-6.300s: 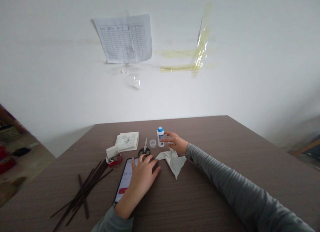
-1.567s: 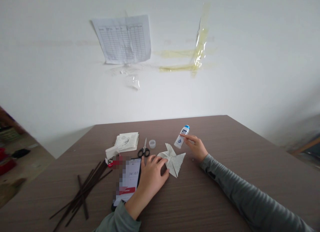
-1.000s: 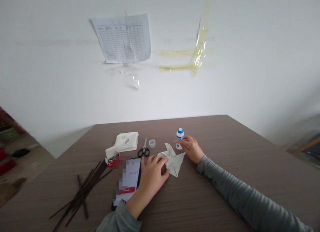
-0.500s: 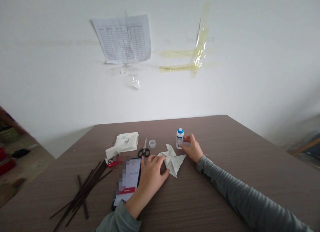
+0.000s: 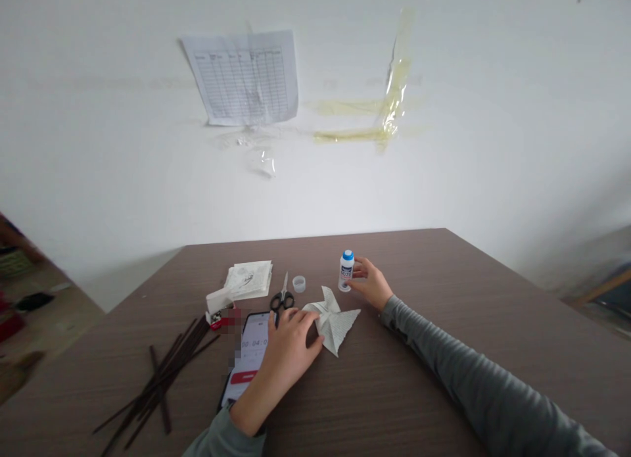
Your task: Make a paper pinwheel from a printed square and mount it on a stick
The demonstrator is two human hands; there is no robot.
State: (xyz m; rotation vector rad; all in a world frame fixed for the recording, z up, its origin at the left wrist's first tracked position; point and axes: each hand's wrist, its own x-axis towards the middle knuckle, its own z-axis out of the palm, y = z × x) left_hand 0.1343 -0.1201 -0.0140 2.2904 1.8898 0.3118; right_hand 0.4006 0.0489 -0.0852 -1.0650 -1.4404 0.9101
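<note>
A folded piece of printed paper [image 5: 334, 322] with pointed flaps lies on the table in front of me. My left hand [image 5: 290, 342] rests at its left edge, fingers and thumb bent over it; where the fingertips meet the paper is partly hidden. Just beyond the paper stands a small white glue bottle [image 5: 346, 276] with a blue top, upright. My right hand [image 5: 371, 283] grips it from the right, thumb at the front and fingers behind. Under my left wrist is a phone [image 5: 249, 358] with a timer on its screen, partly covered.
Scissors [image 5: 282, 299] and a clear cap [image 5: 298, 284] lie beyond my left hand. A stack of printed paper squares [image 5: 249, 279] sits further left, near a small red-and-white box [image 5: 217, 309]. Dark thin sticks [image 5: 160, 384] lie crossed at the left. A wall [image 5: 315, 200] borders the table's far edge.
My right hand and the glue bottle have shifted slightly left. My left hand and the folded paper have also slid a little left and towards me.
</note>
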